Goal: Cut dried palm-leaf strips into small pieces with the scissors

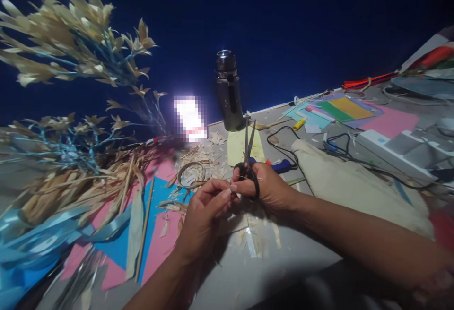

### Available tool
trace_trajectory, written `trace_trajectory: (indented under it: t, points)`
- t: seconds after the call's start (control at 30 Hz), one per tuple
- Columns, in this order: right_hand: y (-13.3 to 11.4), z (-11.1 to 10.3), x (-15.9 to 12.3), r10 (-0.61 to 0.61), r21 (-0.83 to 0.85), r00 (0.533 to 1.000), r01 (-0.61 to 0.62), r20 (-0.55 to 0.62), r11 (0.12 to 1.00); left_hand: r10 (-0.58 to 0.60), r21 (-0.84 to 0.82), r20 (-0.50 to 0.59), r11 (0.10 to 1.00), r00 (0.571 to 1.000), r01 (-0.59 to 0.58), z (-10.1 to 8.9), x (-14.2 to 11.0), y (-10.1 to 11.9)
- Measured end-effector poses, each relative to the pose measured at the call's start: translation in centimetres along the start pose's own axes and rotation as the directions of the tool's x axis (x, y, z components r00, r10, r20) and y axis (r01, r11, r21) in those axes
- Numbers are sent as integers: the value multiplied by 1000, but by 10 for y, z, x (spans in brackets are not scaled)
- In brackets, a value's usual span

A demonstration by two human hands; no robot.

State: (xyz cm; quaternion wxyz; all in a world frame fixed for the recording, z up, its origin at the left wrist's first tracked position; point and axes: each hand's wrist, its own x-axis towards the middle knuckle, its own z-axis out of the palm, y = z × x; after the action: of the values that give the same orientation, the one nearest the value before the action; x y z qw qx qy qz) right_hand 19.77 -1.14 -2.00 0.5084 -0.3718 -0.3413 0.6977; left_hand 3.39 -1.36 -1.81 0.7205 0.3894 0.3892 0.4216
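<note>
My right hand [267, 185] has the black-handled scissors [249, 147] hooked on its fingers, blades pointing up and slightly parted. Its thumb and finger also meet my left hand [211, 201] at a small pale piece [231, 189], too small to name. The left fingers are pinched around that piece, close to the right fingertips. A thin light strand sticks out near the scissor handles. Below and around both hands lie dry husk scraps [209, 151]. A roll of tape [191, 174] rests just beyond the left hand.
Dried husk flowers [88, 40] on blue stems stand at left, above blue ribbon [39, 239] and pink and blue paper. A dark flask [229, 92] stands at the back. Rightward are a cream cloth [347, 182], a white power strip [393, 156], cables and coloured paper [345, 109].
</note>
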Motion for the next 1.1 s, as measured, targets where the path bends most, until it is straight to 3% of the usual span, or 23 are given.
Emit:
trace_trajectory:
  t: [0.1,0.23,0.33,0.47,0.67,0.73,0.97,1.1]
  points:
    - [0,0,-1,-7,-17,1000,7,17,1000,6,25,21,1000,1000,-6,-4,2,-5]
    - [0,0,-2,25,26,994,-28,107,999,22,-33,152,999,988,-17,-9,3,-6]
    - [0,-1,-1,30,101,984,-48,175,994,2,-97,231,995,973,21,-9,4,-1]
    - [3,-3,3,20,179,985,-51,171,982,-25,-209,267,974,963,83,-7,3,4]
    - [3,2,-1,-24,74,993,15,120,997,30,-80,153,997,988,-18,-3,1,-5]
    - [3,5,-4,-21,59,996,16,87,998,43,-67,166,997,985,-32,-3,2,-7]
    - [3,5,-3,14,139,989,-35,148,990,-26,-205,273,975,962,84,-8,2,2]
    - [6,0,1,-22,114,994,9,108,993,-43,-119,211,990,976,70,-9,3,-1]
